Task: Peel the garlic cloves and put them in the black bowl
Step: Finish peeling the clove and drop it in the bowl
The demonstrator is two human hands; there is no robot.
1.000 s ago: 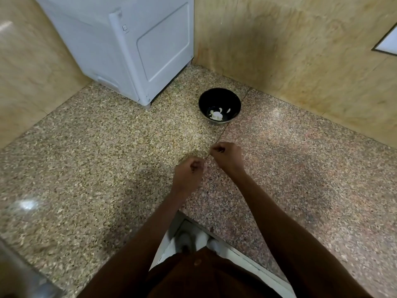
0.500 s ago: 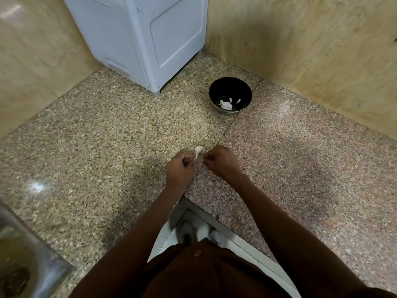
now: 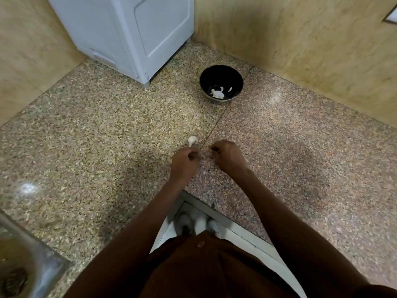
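Several peeled cloves (image 3: 218, 94) lie in the black bowl (image 3: 221, 70); one garlic piece (image 3: 192, 140) waits on the tabletop (image 3: 107, 130), while both hands' curled fingers (image 3: 193, 154) seem to pinch something hidden.

Bare counter (image 3: 107, 147) separates hands from black bowl (image 3: 221, 82); garlic (image 3: 192, 140) intervenes.

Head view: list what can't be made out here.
- What the left hand and right hand pinch: curled fingers hide it.
- White pieces in the black bowl: too small to tell cloves from skin.
- The garlic piece on the counter: too small to tell peeled or not.
- The sink: cut off by the lower left edge.
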